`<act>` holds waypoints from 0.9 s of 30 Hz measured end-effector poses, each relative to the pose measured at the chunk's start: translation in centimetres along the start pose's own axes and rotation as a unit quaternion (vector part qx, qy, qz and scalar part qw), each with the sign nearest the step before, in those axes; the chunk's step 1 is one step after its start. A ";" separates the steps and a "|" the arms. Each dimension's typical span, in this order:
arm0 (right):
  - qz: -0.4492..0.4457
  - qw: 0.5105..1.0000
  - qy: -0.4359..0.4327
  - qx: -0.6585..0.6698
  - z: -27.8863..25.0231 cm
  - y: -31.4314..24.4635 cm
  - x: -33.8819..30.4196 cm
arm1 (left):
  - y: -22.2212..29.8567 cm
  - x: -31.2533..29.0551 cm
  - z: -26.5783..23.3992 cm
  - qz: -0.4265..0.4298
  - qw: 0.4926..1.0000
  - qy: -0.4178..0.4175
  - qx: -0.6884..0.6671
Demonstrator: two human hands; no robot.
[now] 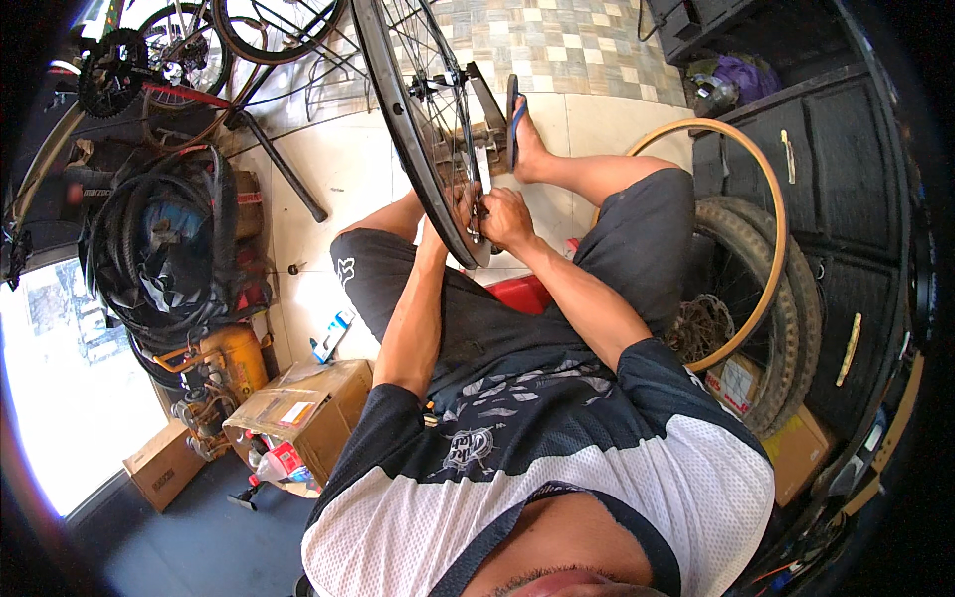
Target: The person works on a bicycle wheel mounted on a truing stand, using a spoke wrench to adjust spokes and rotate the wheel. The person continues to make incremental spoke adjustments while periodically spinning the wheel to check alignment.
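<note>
Wheel (399,114) front and centre!

It's standing upright before you, at a metal stand (486,99). Your left hand (462,204) shows partly behind the black rim (426,183); your right hand (508,219) curls close by, its hold unclear. To your right, a tan hoop (779,219) overlaps knobby tyres (802,294); to your left sits a cardboard box (338,418).
</note>
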State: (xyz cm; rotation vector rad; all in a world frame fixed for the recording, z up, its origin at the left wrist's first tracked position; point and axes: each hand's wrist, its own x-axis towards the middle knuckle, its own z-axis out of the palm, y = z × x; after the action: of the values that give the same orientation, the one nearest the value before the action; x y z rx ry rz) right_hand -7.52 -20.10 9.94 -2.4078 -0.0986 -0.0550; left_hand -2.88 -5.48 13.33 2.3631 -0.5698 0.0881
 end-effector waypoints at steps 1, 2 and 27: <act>-0.006 1.000 -0.012 0.013 0.0 0.0 0.2 | -0.6 -0.4 0.0 -0.028 1.000 -0.004 -0.011; -0.011 0.998 -0.040 0.044 0.1 0.0 0.5 | -1.2 -0.9 0.0 -0.056 0.998 -0.008 -0.022; 0.193 0.955 -0.005 0.225 -0.8 3.4 2.0 | -2.6 -0.5 -1.2 -0.160 0.957 -0.091 -0.223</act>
State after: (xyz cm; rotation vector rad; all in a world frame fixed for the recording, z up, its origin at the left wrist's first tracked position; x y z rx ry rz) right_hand -5.21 -23.07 8.42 -1.9324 0.3235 0.1468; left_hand -2.12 -2.80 12.52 1.9972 -0.2487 -0.3708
